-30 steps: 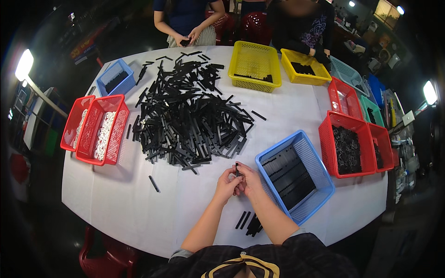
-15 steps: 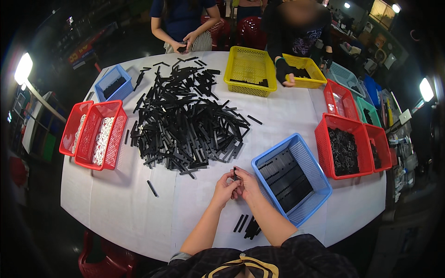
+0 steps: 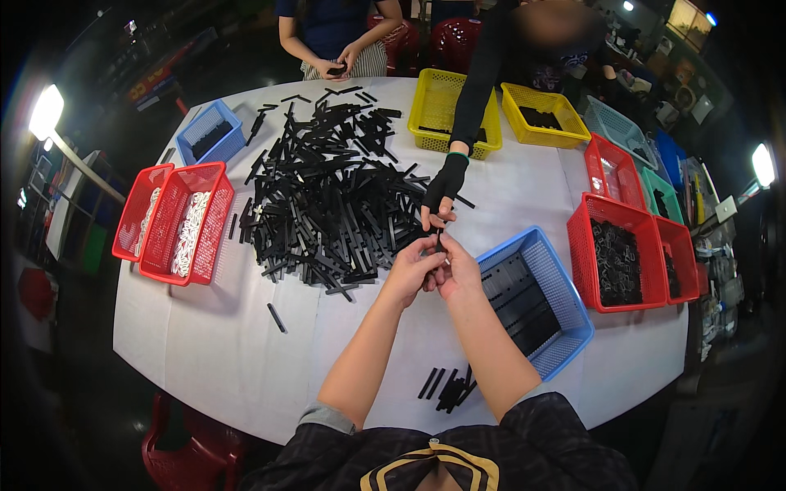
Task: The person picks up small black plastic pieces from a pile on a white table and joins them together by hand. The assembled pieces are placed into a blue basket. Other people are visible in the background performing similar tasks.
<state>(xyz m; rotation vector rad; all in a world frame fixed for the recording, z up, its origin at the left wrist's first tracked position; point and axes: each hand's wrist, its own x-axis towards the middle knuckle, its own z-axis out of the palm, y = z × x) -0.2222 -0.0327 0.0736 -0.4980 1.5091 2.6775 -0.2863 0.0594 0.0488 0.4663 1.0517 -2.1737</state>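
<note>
My left hand [image 3: 412, 272] and my right hand [image 3: 461, 268] are together over the table's middle, fingers closed around a small black strip [image 3: 440, 238] that stands up between them. Much of it is hidden by my fingers. Just beyond, a co-worker's hand in a black fingerless glove [image 3: 447, 182] reaches in, its fingertips close to mine; whether they touch the strip I cannot tell. Left of my hands spreads a large pile of black strips [image 3: 327, 196]. Partly behind my right forearm, a blue basket [image 3: 580, 321] holds black strips in neat rows.
Several loose strips [image 3: 453, 391] lie near my right forearm. Red baskets with white pieces [image 3: 214, 221] stand at left, beside a small blue basket [image 3: 237, 135]. Red baskets with black parts [image 3: 580, 245] stand at right, yellow baskets [image 3: 565, 141] at the back. Another person [image 3: 336, 41] stands opposite.
My hands have moved forward, away from my body, still closed on the strip. The co-worker's gloved hand has come from the yellow basket across the table to my fingers.
</note>
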